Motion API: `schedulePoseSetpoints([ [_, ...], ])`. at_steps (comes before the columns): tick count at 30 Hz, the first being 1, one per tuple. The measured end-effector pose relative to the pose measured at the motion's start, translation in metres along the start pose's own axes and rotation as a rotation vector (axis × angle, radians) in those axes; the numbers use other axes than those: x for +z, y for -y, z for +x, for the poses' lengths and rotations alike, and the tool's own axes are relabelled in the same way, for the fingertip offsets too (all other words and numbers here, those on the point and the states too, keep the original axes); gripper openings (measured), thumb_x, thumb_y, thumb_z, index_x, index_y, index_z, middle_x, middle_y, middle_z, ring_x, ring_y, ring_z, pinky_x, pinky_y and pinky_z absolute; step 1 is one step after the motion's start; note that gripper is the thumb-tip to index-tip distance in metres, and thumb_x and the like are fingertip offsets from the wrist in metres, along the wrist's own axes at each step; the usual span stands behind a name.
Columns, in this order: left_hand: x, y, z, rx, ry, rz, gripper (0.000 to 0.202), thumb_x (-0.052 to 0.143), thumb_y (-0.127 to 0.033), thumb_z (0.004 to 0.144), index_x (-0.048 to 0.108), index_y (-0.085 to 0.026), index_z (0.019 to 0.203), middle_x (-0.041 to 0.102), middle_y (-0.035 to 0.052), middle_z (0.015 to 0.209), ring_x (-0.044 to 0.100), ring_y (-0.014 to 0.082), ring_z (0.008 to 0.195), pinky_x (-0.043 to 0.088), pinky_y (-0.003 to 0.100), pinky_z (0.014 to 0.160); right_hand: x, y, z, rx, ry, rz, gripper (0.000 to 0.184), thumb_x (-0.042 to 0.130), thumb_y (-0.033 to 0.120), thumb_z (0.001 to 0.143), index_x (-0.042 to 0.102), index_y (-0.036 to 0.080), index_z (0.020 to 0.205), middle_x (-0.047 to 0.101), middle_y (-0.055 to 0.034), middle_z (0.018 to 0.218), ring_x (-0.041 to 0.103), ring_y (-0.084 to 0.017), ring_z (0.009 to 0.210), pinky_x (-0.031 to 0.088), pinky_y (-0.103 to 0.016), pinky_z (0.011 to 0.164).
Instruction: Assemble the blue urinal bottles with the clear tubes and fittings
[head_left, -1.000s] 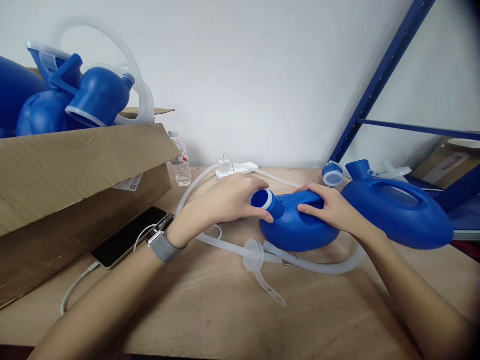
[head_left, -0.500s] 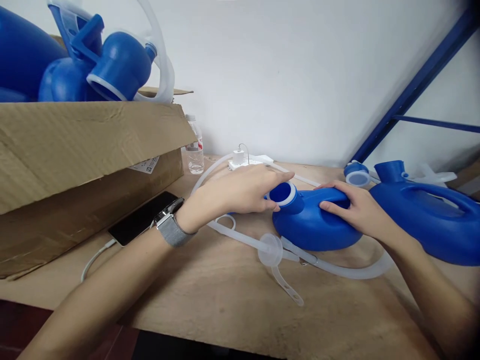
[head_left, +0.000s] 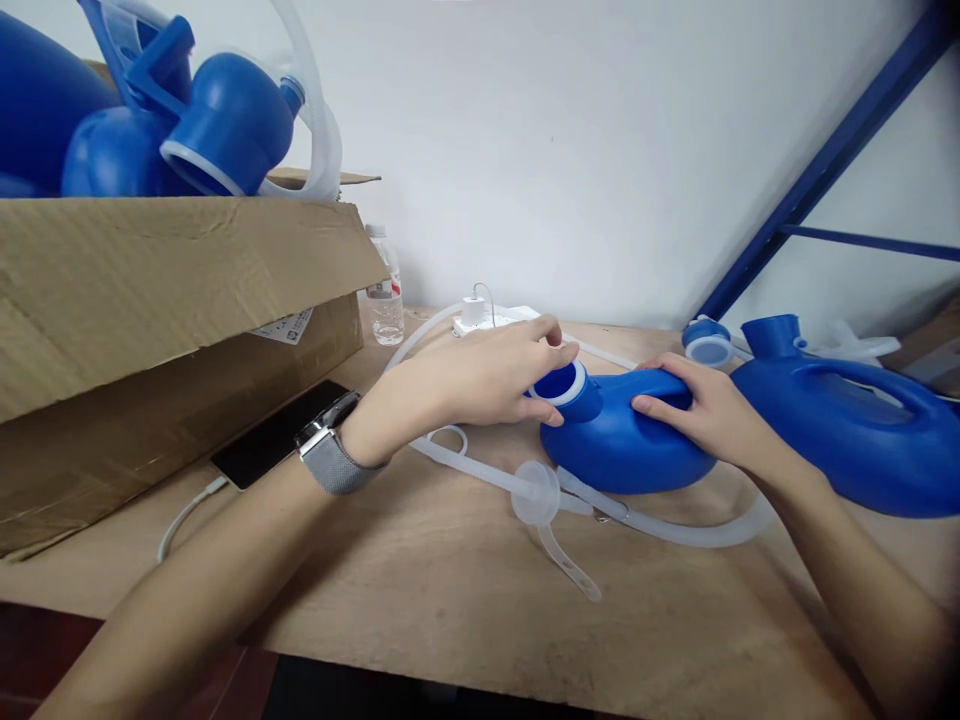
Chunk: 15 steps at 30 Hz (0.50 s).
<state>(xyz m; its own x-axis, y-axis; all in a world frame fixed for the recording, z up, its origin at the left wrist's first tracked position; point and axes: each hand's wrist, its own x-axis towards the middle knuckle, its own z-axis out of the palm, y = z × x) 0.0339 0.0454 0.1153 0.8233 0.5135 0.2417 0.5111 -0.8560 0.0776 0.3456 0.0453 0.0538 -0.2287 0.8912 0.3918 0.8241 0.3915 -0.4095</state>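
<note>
A blue plastic jug (head_left: 615,445) lies on its side on the wooden table (head_left: 465,600), its white-rimmed open neck (head_left: 559,385) turned up and left. My left hand (head_left: 480,385), with a mesh-band watch on the wrist, curls its fingers round that neck. My right hand (head_left: 701,410) grips the jug's handle from the right. A translucent hose (head_left: 675,530) with a round cap and strap (head_left: 536,500) lies just in front of the jug.
A second blue jug (head_left: 847,440) lies at the right beside a loose cap (head_left: 709,345). An open cardboard box (head_left: 150,320) of blue jugs and hoses fills the left. A phone (head_left: 277,435), a water bottle (head_left: 386,290), a power strip (head_left: 487,320) and a blue shelf frame (head_left: 825,170) stand around.
The view has shifted left, so everything sits further right. My left hand has slid off the top of the neck, which now shows its open mouth. Both hands stay on the jug.
</note>
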Motion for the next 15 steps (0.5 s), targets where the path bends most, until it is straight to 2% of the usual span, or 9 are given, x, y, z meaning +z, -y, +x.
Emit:
schedulePoseSetpoints([
  [2, -0.0005, -0.0008, -0.0001, -0.018, 0.014, -0.007, 0.039, 0.068, -0.037, 0.097, 0.065, -0.018, 0.13, 0.059, 0.0125, 0.136, 0.065, 0.0244, 0.105, 0.047, 0.034, 0.089, 0.0006, -0.002, -0.0002, -0.004, 0.0, 0.001, 0.05, 0.064, 0.071, 0.083, 0.063, 0.023, 0.094, 0.072, -0.0099, 0.099, 0.066, -0.033, 0.093, 0.048, -0.045, 0.085],
  [5, -0.0016, -0.0024, 0.0005, -0.025, 0.017, -0.011, 0.029, 0.063, -0.034, 0.099, 0.067, -0.017, 0.123, 0.061, 0.0105, 0.122, 0.063, 0.0225, 0.097, 0.045, 0.033, 0.086, 0.0011, -0.0038, -0.0002, -0.006, -0.003, 0.005, 0.051, 0.064, 0.073, 0.082, 0.063, 0.023, 0.095, 0.073, -0.01, 0.1, 0.066, -0.034, 0.094, 0.048, -0.046, 0.086],
  [8, -0.0023, -0.003, 0.0017, -0.031, -0.017, -0.019, 0.022, 0.068, -0.033, 0.096, 0.067, -0.016, 0.11, 0.064, 0.0088, 0.109, 0.061, 0.022, 0.092, 0.043, 0.032, 0.081, 0.0007, -0.0029, -0.0003, 0.007, 0.001, 0.002, 0.051, 0.063, 0.072, 0.083, 0.063, 0.023, 0.096, 0.072, -0.0102, 0.102, 0.066, -0.034, 0.095, 0.048, -0.046, 0.087],
  [15, -0.0028, -0.0005, 0.0033, -0.025, -0.057, -0.048, 0.025, 0.077, -0.035, 0.092, 0.073, -0.016, 0.108, 0.067, 0.0064, 0.1, 0.061, 0.0208, 0.087, 0.041, 0.032, 0.077, 0.0001, 0.0007, -0.0001, 0.034, 0.004, 0.039, 0.049, 0.066, 0.07, 0.081, 0.065, 0.023, 0.095, 0.074, -0.0101, 0.101, 0.067, -0.034, 0.095, 0.049, -0.045, 0.086],
])
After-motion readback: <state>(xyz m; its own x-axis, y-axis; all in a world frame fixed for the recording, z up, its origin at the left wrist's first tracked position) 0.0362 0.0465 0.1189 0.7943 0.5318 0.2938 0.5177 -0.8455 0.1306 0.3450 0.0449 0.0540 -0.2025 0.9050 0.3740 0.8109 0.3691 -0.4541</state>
